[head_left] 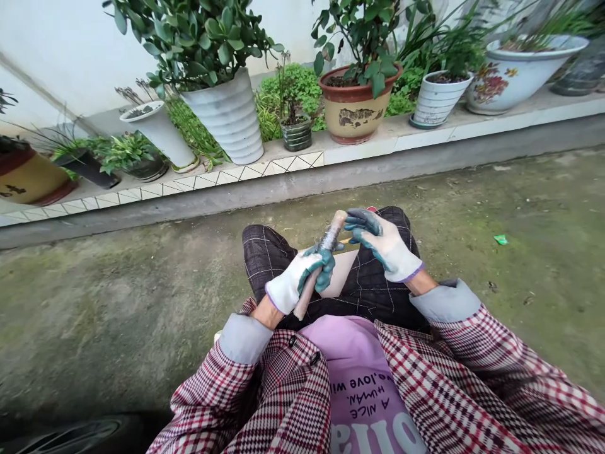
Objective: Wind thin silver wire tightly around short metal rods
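My left hand (pixel 319 268), in a white glove with a green-blue coated palm, is closed around the middle of a thick, pale brownish stick (pixel 309 291). A shiny, silvery winding (pixel 329 237) covers the stick above my fist; whether it is wire or film I cannot tell. The stick slants, its upper end leaning to the right. Close beside that end is my right hand (pixel 378 239), gloved alike, with its fingers stretched towards the stick and apart from one another. Nothing shows in its grasp. Behind the hands, a pale flat surface (pixel 341 272) shows between my knees.
A low tiled ledge (pixel 416 140) runs across in front, bearing several potted plants, among them a tall white pot (pixel 229 120) and a brown-rimmed pot (pixel 357 107). A green scrap (pixel 501 239) lies on the concrete ground at right. A dark round object (pixel 70 435) is at lower left.
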### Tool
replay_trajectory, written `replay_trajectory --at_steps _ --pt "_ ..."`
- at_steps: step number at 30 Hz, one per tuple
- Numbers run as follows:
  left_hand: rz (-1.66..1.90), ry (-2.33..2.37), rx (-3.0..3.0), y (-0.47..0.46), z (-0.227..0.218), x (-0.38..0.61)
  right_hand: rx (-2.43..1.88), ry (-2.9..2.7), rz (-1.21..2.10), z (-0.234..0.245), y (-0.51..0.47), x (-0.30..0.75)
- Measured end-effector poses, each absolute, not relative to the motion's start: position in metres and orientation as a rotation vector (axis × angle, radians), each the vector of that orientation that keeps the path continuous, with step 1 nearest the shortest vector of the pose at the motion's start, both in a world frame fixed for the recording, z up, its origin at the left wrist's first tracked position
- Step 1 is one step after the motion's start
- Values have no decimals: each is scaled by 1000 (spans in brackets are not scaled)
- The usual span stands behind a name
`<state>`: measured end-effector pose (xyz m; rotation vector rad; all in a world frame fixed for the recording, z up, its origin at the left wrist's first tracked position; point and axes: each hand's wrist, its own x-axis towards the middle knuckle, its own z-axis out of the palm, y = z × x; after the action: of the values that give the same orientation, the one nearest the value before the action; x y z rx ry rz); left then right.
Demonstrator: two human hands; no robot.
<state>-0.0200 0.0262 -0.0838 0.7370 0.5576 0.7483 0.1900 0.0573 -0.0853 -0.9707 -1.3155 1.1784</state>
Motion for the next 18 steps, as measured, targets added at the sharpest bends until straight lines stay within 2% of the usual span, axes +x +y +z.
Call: replay_trajectory --at_steps 6,9,14,18 --pt "550 437 771 6 -86 -4 -853 -1498 1578 -87 46 185" --pt "494 402 749 4 -84 -7 -849 -1535 1662 -92 44 189" --pt "567 434 705 4 -84 -18 -958 -1506 1624 -95 47 195" --pt "769 556 752 7 -85 -17 -1147 -1517 1246 -98 48 194"
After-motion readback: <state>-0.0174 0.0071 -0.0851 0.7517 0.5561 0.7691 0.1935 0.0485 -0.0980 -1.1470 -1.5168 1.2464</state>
